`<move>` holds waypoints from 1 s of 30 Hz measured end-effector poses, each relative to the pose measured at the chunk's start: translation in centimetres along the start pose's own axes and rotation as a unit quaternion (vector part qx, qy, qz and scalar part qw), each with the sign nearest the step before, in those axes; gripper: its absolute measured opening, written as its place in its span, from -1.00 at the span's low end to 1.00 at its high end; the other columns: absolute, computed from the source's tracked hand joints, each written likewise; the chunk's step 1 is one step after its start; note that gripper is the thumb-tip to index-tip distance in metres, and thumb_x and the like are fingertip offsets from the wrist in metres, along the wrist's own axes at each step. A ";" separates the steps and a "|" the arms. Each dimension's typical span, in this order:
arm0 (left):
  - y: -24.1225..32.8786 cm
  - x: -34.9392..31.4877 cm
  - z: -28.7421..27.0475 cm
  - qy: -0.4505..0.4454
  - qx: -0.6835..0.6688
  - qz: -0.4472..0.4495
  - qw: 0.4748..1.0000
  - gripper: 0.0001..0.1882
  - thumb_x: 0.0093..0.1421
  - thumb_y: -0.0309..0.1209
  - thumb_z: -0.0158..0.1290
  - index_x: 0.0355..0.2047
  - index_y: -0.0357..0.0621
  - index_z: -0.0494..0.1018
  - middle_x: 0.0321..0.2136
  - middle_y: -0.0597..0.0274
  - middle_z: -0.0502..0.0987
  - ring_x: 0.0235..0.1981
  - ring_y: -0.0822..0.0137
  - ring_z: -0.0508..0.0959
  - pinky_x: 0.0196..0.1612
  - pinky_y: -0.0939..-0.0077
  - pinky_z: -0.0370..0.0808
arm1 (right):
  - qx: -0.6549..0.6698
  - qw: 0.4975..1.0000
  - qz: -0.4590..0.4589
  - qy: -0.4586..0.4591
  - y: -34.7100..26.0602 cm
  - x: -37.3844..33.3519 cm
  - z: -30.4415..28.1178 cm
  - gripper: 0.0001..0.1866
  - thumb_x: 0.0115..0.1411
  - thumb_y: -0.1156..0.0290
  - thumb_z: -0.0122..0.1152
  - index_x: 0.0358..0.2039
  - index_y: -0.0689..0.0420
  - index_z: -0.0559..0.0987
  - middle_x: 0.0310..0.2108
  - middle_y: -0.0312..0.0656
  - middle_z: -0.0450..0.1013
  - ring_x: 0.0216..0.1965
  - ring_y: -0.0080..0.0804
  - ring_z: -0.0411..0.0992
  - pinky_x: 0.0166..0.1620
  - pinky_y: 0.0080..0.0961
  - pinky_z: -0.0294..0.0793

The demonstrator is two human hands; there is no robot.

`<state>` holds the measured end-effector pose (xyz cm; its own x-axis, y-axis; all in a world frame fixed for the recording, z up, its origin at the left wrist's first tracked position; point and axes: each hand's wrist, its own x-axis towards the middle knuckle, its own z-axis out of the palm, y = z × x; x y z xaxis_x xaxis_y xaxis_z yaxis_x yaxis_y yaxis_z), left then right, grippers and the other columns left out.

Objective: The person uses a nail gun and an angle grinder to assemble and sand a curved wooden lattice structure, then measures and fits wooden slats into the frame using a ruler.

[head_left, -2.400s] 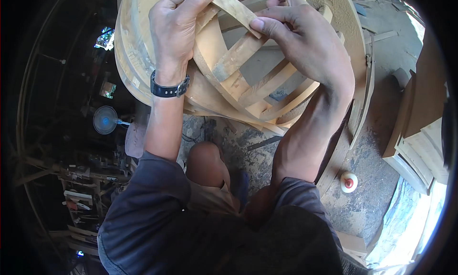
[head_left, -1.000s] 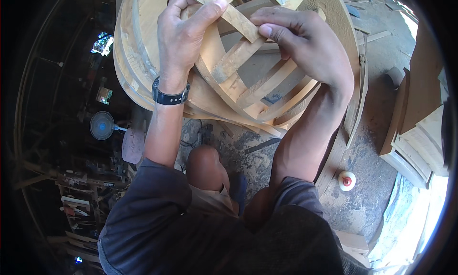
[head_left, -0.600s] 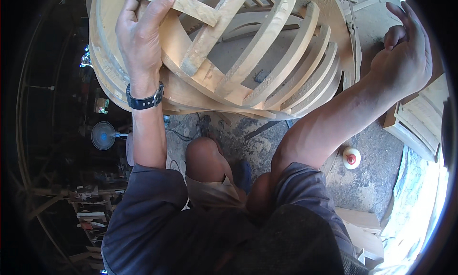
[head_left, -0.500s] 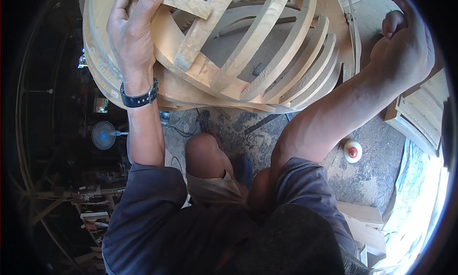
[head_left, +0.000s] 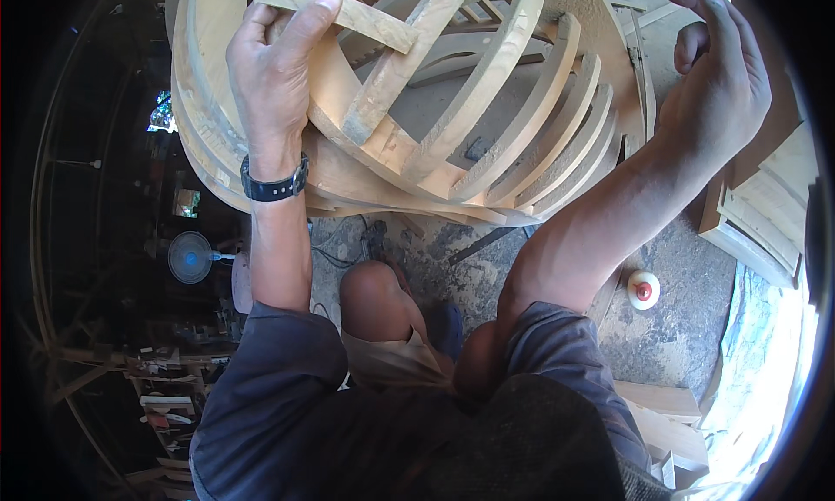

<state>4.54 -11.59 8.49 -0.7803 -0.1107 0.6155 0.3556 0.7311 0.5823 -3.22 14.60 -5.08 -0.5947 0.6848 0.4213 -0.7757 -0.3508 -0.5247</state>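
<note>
Closed around one end of a short flat wooden strip [head_left: 370, 24], my left hand [head_left: 277, 88] pins it with the thumb on top. The strip's other end lies across a slat of a large curved wooden frame [head_left: 474, 88]. A dark watch is on that wrist. My right hand [head_left: 718, 83] is raised beyond the frame's right side, apart from it. Its fingers are loosely bent and spread, with nothing visible in them; the fingertips reach the top edge of the view.
Behind the frame's right rim lie wooden strips [head_left: 639, 66]. A white bottle with a red cap [head_left: 644, 290] stands on the floor to the right. Wooden panels [head_left: 761, 210] and boards [head_left: 665, 423] sit farther right and nearer. A fan [head_left: 190, 257] is at left.
The frame, my left hand and the strip appear shifted slightly right and lower in view. My right hand has come a little left, fingers still bent.
</note>
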 end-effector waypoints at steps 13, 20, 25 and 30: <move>0.3 -0.2 -0.1 -0.007 0.021 0.029 0.999 -0.57 0.17 -0.25 0.37 -0.08 -0.32 0.61 -0.13 0.23 0.55 -0.16 0.44 0.60 -0.04 0.55 0.51 | -0.122 0.866 0.090 -0.477 -0.8 -3.5 6.4 -0.69 0.31 0.17 0.26 -0.21 0.16 0.75 -0.60 -0.17 0.53 -0.55 -0.41 0.49 -0.38 -0.41 0.47; 0.6 -0.3 0.2 -0.013 0.014 0.022 1.000 -0.57 0.17 -0.23 0.36 -0.10 -0.34 0.61 -0.11 0.19 0.52 -0.14 0.41 0.60 -0.05 0.49 0.53 | -0.105 0.818 0.150 -0.545 0.3 -4.8 8.0 -0.53 0.46 0.03 0.09 -0.17 0.21 0.71 -0.66 -0.32 0.39 -0.58 -0.57 0.35 -0.45 -0.49 0.38; 0.5 -0.3 0.2 -0.019 0.031 0.027 0.999 -0.45 0.19 -0.18 0.33 0.04 -0.36 0.54 -0.17 0.20 0.60 -0.15 0.49 0.55 -0.02 0.58 0.46 | -0.104 0.803 0.194 -0.554 -0.4 -4.5 8.0 -0.58 0.43 0.07 0.07 -0.08 0.15 0.71 -0.39 0.07 0.62 -0.34 -0.05 0.60 -0.14 -0.24 0.55; 0.0 -0.2 -0.2 -0.015 0.059 0.047 0.997 -0.47 0.20 -0.20 0.31 0.02 -0.38 0.54 -0.17 0.17 0.60 -0.16 0.48 0.56 -0.02 0.58 0.47 | -0.157 0.773 0.215 -0.576 -1.3 -3.9 8.3 -0.56 0.42 0.04 0.10 -0.11 0.16 0.71 -0.40 0.06 0.62 -0.36 -0.05 0.58 -0.16 -0.24 0.54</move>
<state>4.81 -11.65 8.45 -0.7623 -0.0196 0.6469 0.3655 0.8118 0.4554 -1.66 7.10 0.04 -0.7173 -0.5386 0.4421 -0.4720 -0.0913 -0.8769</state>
